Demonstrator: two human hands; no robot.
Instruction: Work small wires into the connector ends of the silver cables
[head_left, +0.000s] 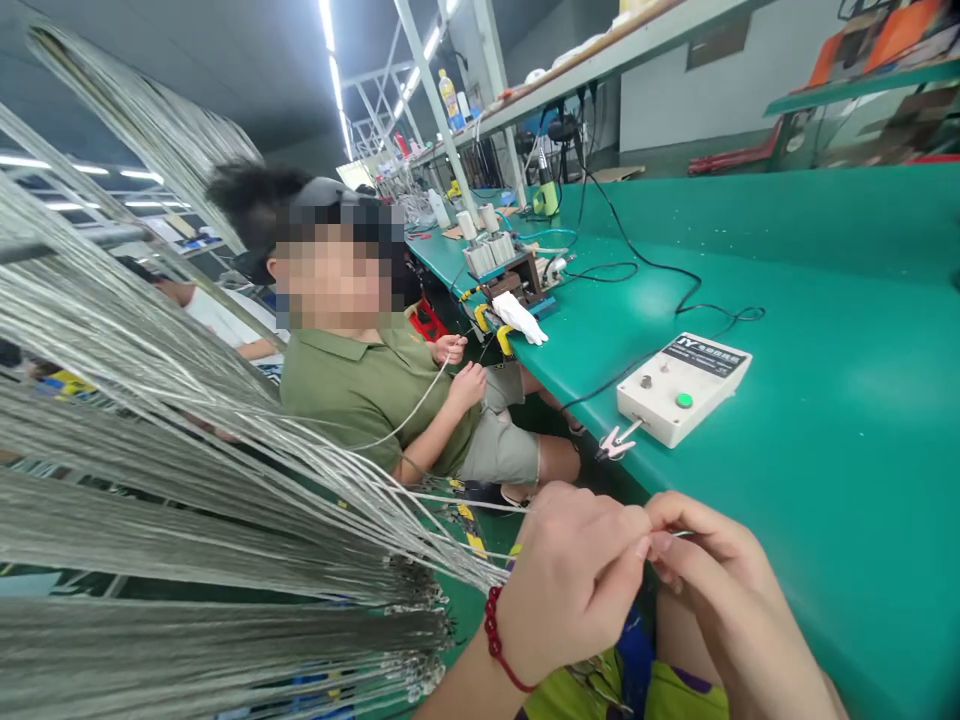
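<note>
My left hand (577, 570), with a red bead bracelet at the wrist, is closed in a pinch. Pale grey cables (457, 560) from a hanging bundle run up to it and go out of sight behind the hand. My right hand (720, 570) is also pinched, its fingertips meeting those of the left. Between the fingertips a short bit of thin pale cable (681, 534) shows; the rest is covered by fingers. On the bench ahead of both hands sits a white tester box (684, 385) with a green button and a pink-handled clip (616, 443).
The green bench (840, 480) runs along my right. Thick bundles of cables (187, 520) hang at the left. A co-worker in a green shirt (352, 390) sits ahead, holding a cable. A clamp fixture (517, 275), white glove (519, 315) and black cord (652, 258) lie farther along.
</note>
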